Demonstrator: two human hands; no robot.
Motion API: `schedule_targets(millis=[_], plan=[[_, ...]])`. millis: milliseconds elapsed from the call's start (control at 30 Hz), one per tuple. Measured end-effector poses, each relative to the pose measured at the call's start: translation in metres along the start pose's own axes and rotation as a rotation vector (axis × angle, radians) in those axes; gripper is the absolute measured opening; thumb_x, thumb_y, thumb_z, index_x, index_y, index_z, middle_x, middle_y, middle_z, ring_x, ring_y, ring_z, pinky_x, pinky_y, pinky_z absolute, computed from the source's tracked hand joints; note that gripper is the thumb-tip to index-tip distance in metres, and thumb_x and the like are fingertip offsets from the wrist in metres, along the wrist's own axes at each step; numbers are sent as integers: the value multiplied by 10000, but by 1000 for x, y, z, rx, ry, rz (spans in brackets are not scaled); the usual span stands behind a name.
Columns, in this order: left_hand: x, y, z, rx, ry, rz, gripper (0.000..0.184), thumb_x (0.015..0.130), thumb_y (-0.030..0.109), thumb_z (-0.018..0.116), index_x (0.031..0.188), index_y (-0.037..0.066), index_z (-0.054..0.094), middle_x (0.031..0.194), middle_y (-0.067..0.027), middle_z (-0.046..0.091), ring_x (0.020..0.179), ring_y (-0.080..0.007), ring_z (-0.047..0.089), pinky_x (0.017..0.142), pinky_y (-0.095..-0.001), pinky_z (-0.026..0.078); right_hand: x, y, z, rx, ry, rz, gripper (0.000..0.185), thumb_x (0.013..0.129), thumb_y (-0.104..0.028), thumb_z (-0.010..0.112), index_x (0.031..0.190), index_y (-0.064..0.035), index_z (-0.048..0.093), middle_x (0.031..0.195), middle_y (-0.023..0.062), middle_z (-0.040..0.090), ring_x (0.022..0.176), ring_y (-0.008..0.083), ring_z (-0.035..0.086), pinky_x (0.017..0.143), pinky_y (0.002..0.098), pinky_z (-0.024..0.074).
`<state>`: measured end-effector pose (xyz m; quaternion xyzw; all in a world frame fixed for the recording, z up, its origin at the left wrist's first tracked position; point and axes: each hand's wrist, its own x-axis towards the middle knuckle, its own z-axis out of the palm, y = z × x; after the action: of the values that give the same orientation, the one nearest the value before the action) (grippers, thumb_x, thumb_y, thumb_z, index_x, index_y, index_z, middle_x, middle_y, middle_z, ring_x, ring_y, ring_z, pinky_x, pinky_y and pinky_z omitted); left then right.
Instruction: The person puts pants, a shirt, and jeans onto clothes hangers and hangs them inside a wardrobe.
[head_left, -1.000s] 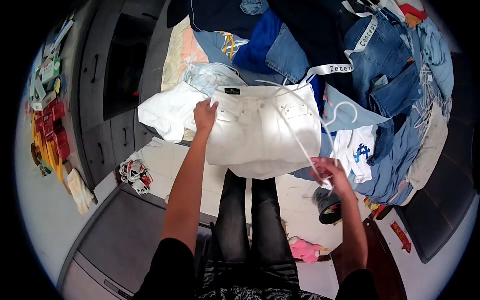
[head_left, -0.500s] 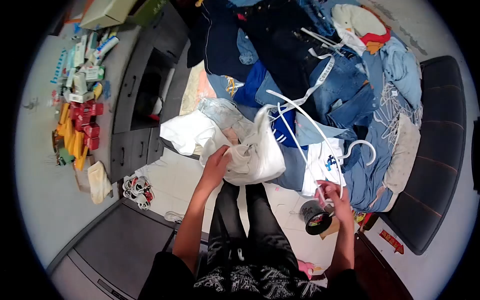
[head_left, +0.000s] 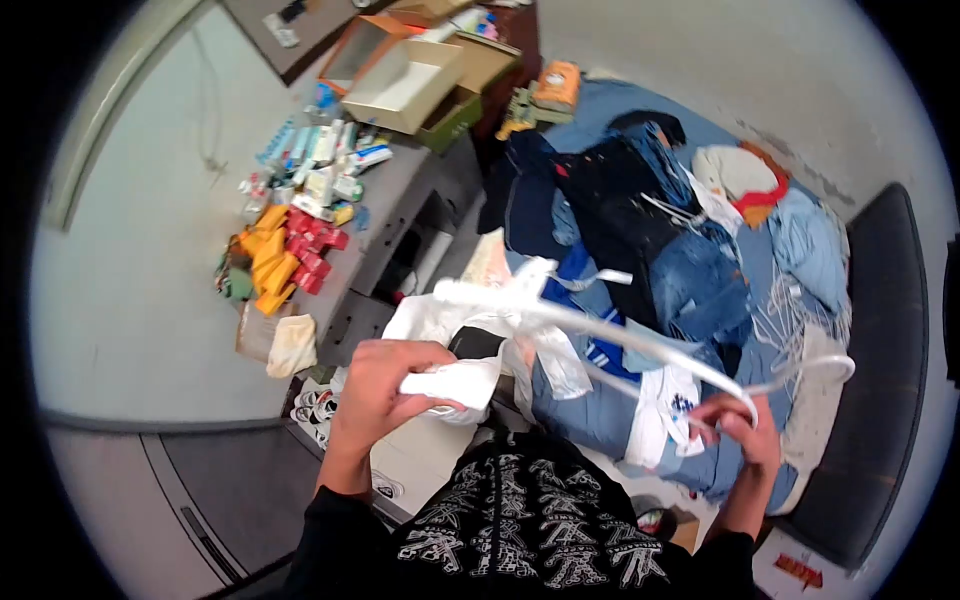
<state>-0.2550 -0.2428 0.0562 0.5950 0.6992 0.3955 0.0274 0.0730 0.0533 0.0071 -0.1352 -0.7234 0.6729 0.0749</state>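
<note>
My left hand (head_left: 395,385) is closed on the edge of a white garment (head_left: 460,383), which hangs partly folded in front of me; its kind I cannot make out. A white clothes hanger (head_left: 630,342) is in my right hand (head_left: 742,428), fingers wrapped round its near corner. Its hook (head_left: 830,366) points right. The hanger's far end reaches left above the white cloth, and I cannot tell whether it touches it. Beneath the hanger lies a white piece of clothing with a blue print (head_left: 655,415) on the bed.
Dark trousers (head_left: 610,215) and blue jeans (head_left: 700,285) are heaped on the bed. Loose white hangers (head_left: 785,310) lie by the dark padded headboard (head_left: 880,390). On the left, a grey desk (head_left: 400,205) bears red boxes (head_left: 312,240), yellow packs (head_left: 268,262) and an open cardboard box (head_left: 405,88).
My view has swung left and up. The left hand has lifted the white garment's edge toward me, and the hanger has tipped from steep to nearly level, its end now over the cloth.
</note>
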Motion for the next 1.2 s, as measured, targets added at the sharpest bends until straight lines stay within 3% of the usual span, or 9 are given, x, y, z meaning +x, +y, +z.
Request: schedule_targets(millis=[200, 267, 400, 467, 633, 767, 933, 1133, 1200], plan=[[-17, 7, -26, -262, 331, 112, 200, 619, 109, 808, 784, 56, 708, 697, -89, 589, 574, -207, 544, 544, -298, 409, 24, -25, 32, 15, -216, -92, 377, 870, -254, 585, 975, 89, 702, 702, 116, 670, 549, 142, 575, 517, 261, 437], [-15, 6, -25, -510, 406, 100, 145, 783, 156, 739, 688, 80, 660, 641, -55, 494, 587, -179, 466, 588, -286, 419, 27, -28, 37, 12, -252, -96, 370, 880, -249, 579, 981, 86, 700, 712, 108, 669, 566, 139, 580, 530, 260, 442], [-16, -2, -12, -1204, 453, 91, 111, 774, 98, 748, 757, 114, 640, 932, -62, 499, 856, -222, 503, 738, -295, 418, 32, -26, 54, -17, -257, -114, 563, 905, -457, 573, 949, 91, 697, 703, 119, 661, 535, 130, 562, 458, 249, 386], [-16, -1, 4, -1414, 534, 84, 69, 879, 131, 655, 831, 128, 606, 1034, -130, 510, 915, -302, 550, 817, -408, 514, 30, -16, 58, 22, -273, -71, 538, 915, -437, 570, 970, 84, 695, 734, 127, 660, 554, 129, 548, 478, 254, 387], [-15, 10, 17, -1716, 667, 18, 82, 888, 106, 649, 838, 90, 585, 1106, -228, 587, 814, -293, 631, 688, -358, 580, 34, 12, 70, 195, -308, -73, 543, 931, -428, 563, 982, 100, 680, 746, 146, 654, 585, 140, 556, 512, 272, 404], [-21, -3, 19, -1483, 389, 92, 126, 859, 90, 692, 853, 19, 588, 806, -255, 648, 604, -264, 654, 594, -320, 568, 33, 11, 63, 162, -367, -16, 506, 939, -394, 554, 1011, 91, 681, 757, 132, 662, 599, 125, 559, 532, 257, 427], [-22, -9, 15, -1511, 260, 85, 149, 843, 93, 708, 846, 3, 589, 766, -209, 666, 668, -284, 681, 560, -360, 582, 34, 2, 51, 116, -372, -94, 543, 960, -422, 517, 1041, 91, 677, 753, 116, 668, 573, 113, 556, 533, 238, 443], [-21, 17, 15, -1058, 581, -234, 166, 901, 173, 649, 909, 67, 522, 744, -166, 646, 637, -236, 647, 592, -308, 551, 42, -1, 74, 162, -293, -160, 670, 933, -556, 513, 1068, 80, 672, 791, 119, 664, 619, 134, 582, 528, 236, 447], [-27, 17, 12, -665, 601, -152, 428, 881, 437, 670, 968, 37, 545, 720, -101, 625, 591, -149, 596, 533, -269, 483, 51, -4, 68, 127, -302, -242, 644, 933, -556, 518, 1082, 49, 682, 792, 103, 676, 613, 126, 602, 501, 232, 453]])
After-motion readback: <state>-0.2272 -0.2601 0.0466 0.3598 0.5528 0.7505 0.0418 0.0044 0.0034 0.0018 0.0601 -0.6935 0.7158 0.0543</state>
